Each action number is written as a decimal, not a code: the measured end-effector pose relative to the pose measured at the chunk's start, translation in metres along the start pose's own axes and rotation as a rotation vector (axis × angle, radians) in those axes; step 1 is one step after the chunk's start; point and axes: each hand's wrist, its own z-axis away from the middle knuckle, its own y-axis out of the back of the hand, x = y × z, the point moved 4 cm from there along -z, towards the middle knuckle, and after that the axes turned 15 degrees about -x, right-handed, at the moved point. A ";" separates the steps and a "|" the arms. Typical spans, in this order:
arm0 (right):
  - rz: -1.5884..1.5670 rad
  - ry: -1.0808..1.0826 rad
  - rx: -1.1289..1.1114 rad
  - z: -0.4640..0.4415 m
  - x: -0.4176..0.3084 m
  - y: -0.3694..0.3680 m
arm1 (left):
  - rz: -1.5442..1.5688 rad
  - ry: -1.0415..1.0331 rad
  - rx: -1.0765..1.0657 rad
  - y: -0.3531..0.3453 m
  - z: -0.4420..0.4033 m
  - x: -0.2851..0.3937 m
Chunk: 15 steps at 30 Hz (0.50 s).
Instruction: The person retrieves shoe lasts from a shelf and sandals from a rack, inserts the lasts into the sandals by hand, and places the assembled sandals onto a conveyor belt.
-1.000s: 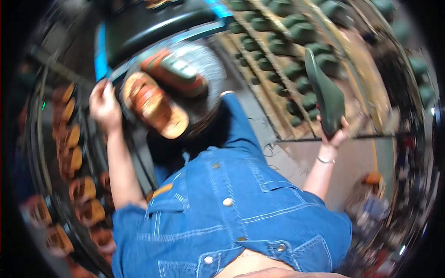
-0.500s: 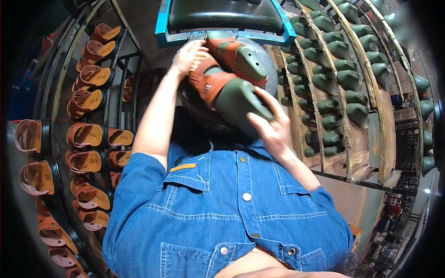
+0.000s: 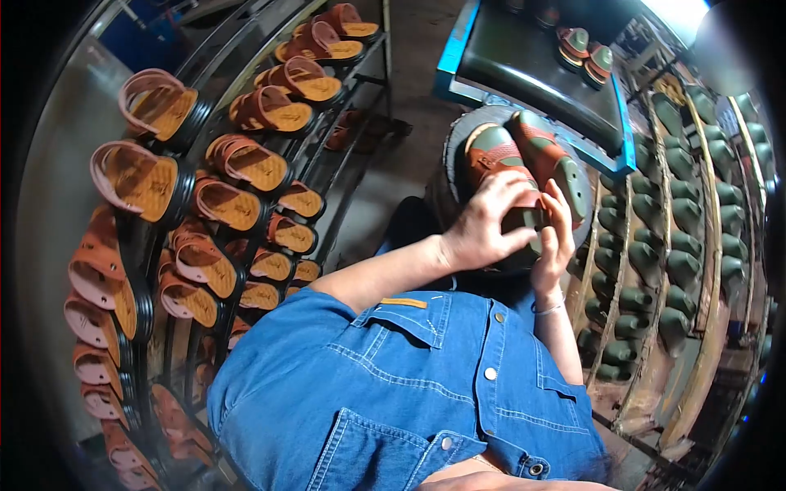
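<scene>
Two brown sandal uppers sit on green shoe lasts, side by side on a round dark stand. My left hand [image 3: 494,219] bends its fingers over the near part of the left sandal [image 3: 494,153], thumb stretched toward the last's near end. At the right of that same end is my right hand [image 3: 557,237], its fingers upright and curved around it. Between the hands a bit of green last [image 3: 524,218] shows; the rest of that end is covered. The other sandal [image 3: 540,146] lies just to the right, its green last showing small holes.
A black conveyor belt [image 3: 532,82] in a blue frame [image 3: 624,147] runs beyond the stand, carrying a pair of sandals [image 3: 586,56]. Racks of brown sandals [image 3: 246,162] stand at left. At right, shelves hold many green lasts [image 3: 681,268].
The view has turned left. The near last, earlier raised in my right hand, is lower on the stand. My left hand has moved from the sandal's far end to its near end.
</scene>
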 end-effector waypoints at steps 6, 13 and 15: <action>0.081 0.046 -0.010 -0.010 -0.009 0.003 | -0.092 0.204 -0.115 -0.006 0.006 0.018; -0.060 -0.047 0.155 0.001 0.005 -0.003 | -0.122 0.132 -0.152 -0.011 0.014 0.022; -0.108 -0.066 0.229 0.003 0.014 -0.004 | -0.111 0.110 -0.127 -0.015 0.016 0.020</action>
